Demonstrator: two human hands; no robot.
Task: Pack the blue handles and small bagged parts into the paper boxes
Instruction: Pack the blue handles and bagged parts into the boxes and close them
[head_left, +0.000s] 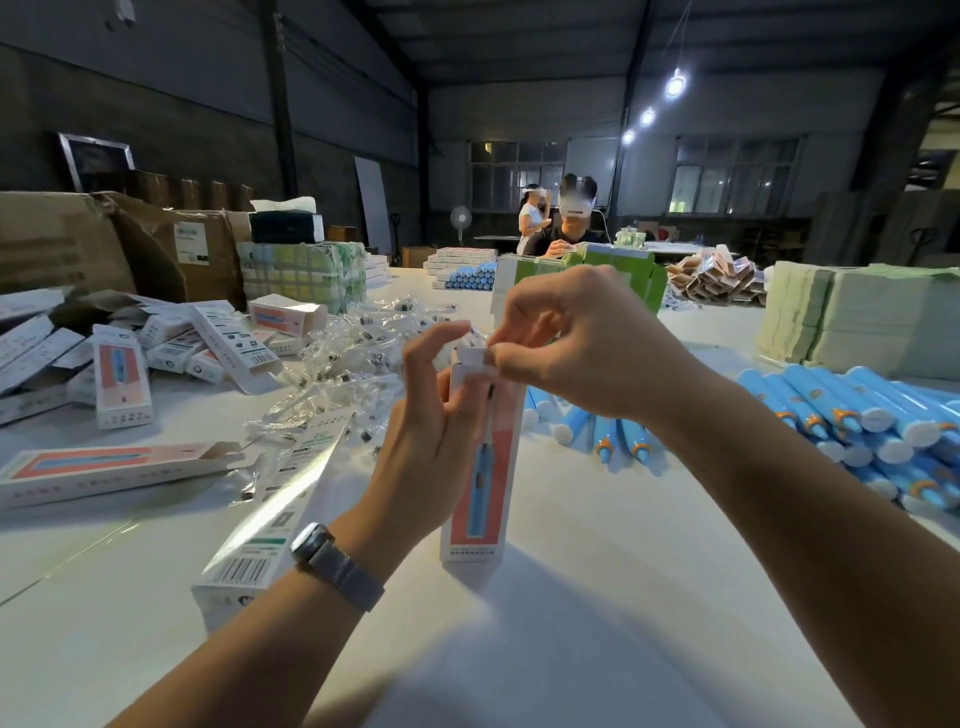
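Observation:
A tall white paper box (485, 499) with a pink panel and a blue handle printed on it stands upright on the white table (597, 571). My left hand (434, 431) grips its upper part from the left. My right hand (566, 343) pinches the white top flap (474, 356) of the box. Blue handles (852, 415) lie heaped at the right, and a few more (597, 431) lie just behind the box. Clear bagged parts (353, 364) are piled behind my left hand. What is inside the box is hidden.
Two boxes (270, 525) (104, 470) lie flat at the left, and more boxes (156, 353) are heaped beyond them. Cardboard cartons (104, 244) stand at the far left, a green carton (613, 270) in the middle, stacked green sheets (872, 317) at the right. Two people work at the far end.

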